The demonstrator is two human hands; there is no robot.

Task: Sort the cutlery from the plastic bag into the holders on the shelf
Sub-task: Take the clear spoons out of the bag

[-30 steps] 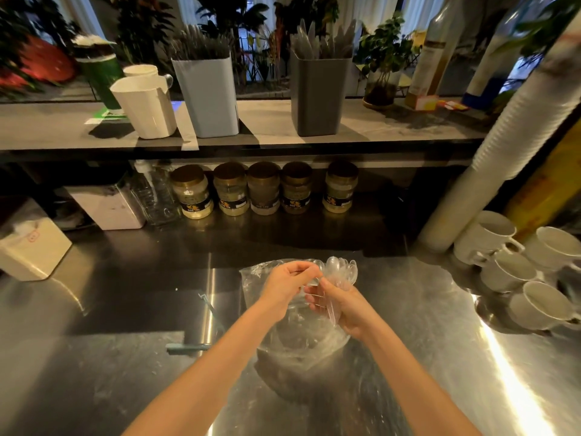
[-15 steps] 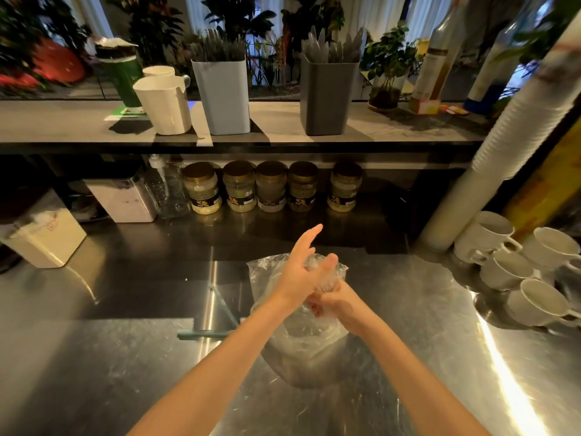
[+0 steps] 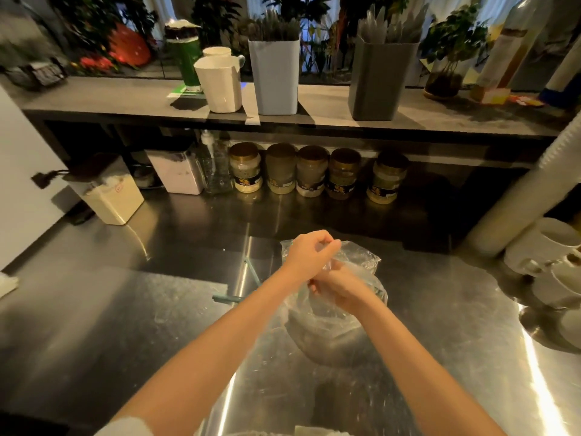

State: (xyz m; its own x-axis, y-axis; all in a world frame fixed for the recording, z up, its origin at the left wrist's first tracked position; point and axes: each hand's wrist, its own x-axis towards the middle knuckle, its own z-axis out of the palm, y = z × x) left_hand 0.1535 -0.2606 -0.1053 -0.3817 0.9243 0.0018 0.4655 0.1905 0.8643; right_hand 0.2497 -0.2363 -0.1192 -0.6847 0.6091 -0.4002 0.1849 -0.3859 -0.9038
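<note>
A clear plastic bag (image 3: 330,328) lies crumpled on the steel counter (image 3: 440,309). My left hand (image 3: 309,253) pinches the bag's upper rim with curled fingers. Just below it, my right hand (image 3: 339,287) is at the bag's mouth, fingers curled into the plastic; any cutlery in them is hidden. On the shelf (image 3: 314,105) stand a white holder (image 3: 220,86), a light blue holder (image 3: 275,80) filled with dark-looking cutlery, and a dark grey holder (image 3: 380,83) with clear cutlery sticking up.
Several jars (image 3: 311,174) line the back of the counter under the shelf. White mugs (image 3: 547,247) and a tall stack of paper cups (image 3: 518,190) crowd the right side. A white box (image 3: 110,196) sits at the left, and teal straws (image 3: 251,272) lie beside the bag.
A second ago my right hand held a bunch of clear spoons above the bag; they are out of sight now. My left hand opened, then curled onto the bag's rim.
</note>
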